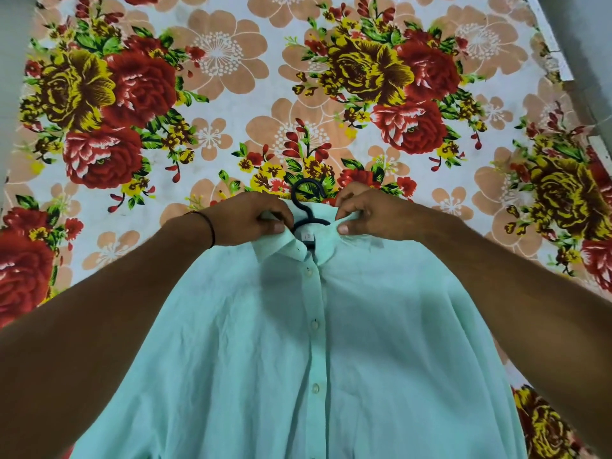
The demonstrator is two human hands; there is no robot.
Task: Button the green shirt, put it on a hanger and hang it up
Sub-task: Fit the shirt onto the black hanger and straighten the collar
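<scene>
The green shirt (pixel 298 352) is thin matt cloth, softly creased, with small glossy pale buttons (pixel 315 324) — the hanger (pixel 306 200) looks like smooth dark plastic — the bedsheet (pixel 231 104) is flat printed matt cloth

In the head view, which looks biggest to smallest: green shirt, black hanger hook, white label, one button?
1. green shirt, biggest by far.
2. black hanger hook, only the part showing.
3. white label.
4. button, smallest, though close to the label.

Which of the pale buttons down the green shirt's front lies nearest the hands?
The topmost pale button, just below the collar of the light green shirt; the others sit further down the placket.
</scene>
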